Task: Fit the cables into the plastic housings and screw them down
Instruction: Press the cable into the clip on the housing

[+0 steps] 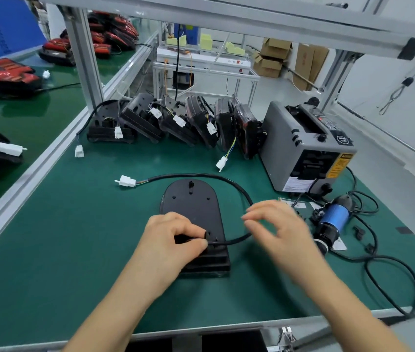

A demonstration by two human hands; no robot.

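On the green bench mat (74, 237), the black arch-shaped plastic housing (193, 212) lies flat, back upward. The black sheathed cable (236, 189) is pinched by the left hand (173, 240) at the housing's near end. The right hand (277, 224) hovers over the cable loop, blurred, fingers relaxed, nothing held. Judgement: the cable should be pressed fully into its slot, unkinked, before the blue electric screwdriver (332, 219) is fetched.
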